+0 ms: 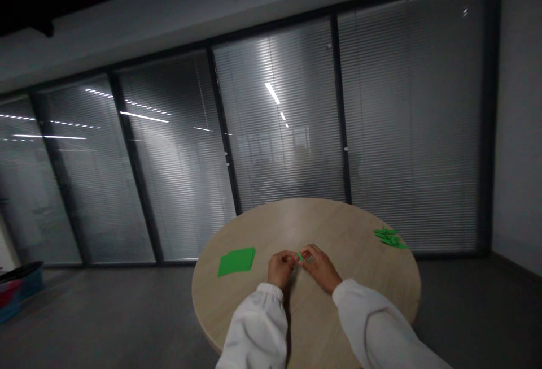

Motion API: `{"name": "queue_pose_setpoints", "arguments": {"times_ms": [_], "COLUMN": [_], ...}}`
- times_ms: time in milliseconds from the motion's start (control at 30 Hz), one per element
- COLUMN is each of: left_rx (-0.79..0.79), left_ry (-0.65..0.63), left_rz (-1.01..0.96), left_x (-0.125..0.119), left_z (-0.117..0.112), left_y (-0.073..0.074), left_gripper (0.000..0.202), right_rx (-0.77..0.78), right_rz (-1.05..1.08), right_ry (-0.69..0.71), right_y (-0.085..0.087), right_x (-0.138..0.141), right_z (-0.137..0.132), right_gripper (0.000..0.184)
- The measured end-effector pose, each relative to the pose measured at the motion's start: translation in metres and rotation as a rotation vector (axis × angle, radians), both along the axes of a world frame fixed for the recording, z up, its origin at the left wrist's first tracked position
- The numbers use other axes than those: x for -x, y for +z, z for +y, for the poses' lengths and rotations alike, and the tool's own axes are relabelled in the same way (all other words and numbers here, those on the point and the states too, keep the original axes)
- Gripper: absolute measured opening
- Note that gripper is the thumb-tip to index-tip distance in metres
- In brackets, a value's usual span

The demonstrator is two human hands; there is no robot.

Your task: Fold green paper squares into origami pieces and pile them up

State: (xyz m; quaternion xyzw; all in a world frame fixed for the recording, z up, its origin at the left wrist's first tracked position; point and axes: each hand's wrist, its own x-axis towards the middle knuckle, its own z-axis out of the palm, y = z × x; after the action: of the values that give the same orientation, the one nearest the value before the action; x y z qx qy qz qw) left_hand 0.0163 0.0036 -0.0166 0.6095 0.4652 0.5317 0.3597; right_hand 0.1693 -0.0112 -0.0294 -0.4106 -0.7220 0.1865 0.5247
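Over the middle of the round table, my left hand point(281, 268) and my right hand point(319, 268) meet at the fingertips. Between them shows a small piece of folded green paper point(300, 256), pinched from both sides and mostly covered by the fingers. Left of my hands lies a stack of flat green paper sheets point(237, 261), its sheets slightly out of line. Toward the table's right edge rests a small pile of folded green paper pieces point(389, 237) with pointed ends.
The round wooden table point(305, 216) stands close to a glass partition with blinds point(292, 148). On the floor at the far left is a dark blue and red container point(21, 290). A grey wall point(519, 131) rises at the right.
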Motion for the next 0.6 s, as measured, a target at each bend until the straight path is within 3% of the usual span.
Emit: {"name": "queue_pose_setpoints", "arguments": {"times_ms": [200,333,600], "left_rx": [0.146,0.14,0.171], "left_ry": [-0.173,-0.246,-0.204], "left_rz": [-0.221,-0.27,-0.342], "left_x": [-0.0047,-0.0061,-0.0065], "left_z": [0.0024,0.0014,-0.0021], "left_y": [-0.0052,-0.0064,-0.0031], "left_gripper": [0.044,0.05,0.053], "right_rx": [-0.011,-0.019,-0.092], "right_rz": [0.0,0.018,-0.146], "right_ry": [-0.005,0.005,-0.013], "right_y": [-0.0062,-0.0061,-0.0015], "right_x": [-0.0052,-0.0069,-0.0082], "right_z": [0.0081,0.0089,0.0004], "right_gripper": [0.02,0.025,0.034]}}
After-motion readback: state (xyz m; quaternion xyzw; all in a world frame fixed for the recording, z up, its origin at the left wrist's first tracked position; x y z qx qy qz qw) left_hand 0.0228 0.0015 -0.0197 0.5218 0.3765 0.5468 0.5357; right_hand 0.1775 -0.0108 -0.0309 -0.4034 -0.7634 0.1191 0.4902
